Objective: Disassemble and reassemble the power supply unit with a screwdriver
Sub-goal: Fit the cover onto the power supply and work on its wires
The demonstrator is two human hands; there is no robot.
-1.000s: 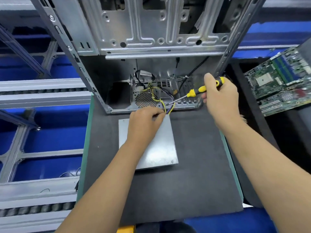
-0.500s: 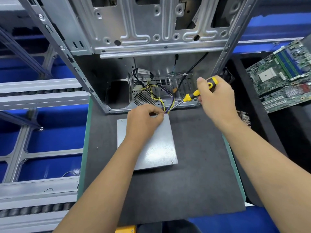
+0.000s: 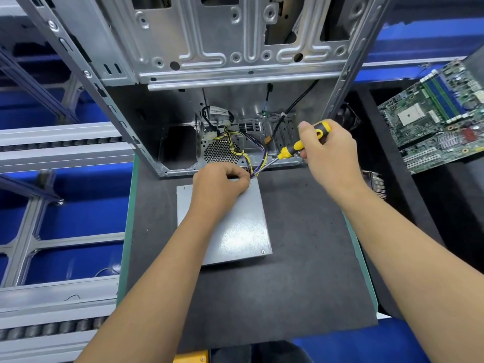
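A flat grey metal power supply unit (image 3: 235,231) lies on the dark mat (image 3: 301,284), just in front of an open computer case (image 3: 235,61). Yellow and purple wires (image 3: 258,163) run from its far edge into the case. My left hand (image 3: 218,186) rests on the unit's far end with its fingers pinched at the far right corner; what they pinch is hidden. My right hand (image 3: 330,155) grips a yellow and black screwdriver (image 3: 293,149), whose shaft points down-left toward that same corner.
A green motherboard (image 3: 440,116) lies at the right on a dark surface. Grey roller conveyor rails (image 3: 57,148) over blue run along the left. A finned metal part (image 3: 375,183) sits at the mat's right edge. The case's perforated fan grille (image 3: 220,151) faces me.
My right hand has brought the screwdriver down and left, so its tip is now close to my left fingers at the unit's far right corner. My left hand has stayed put.
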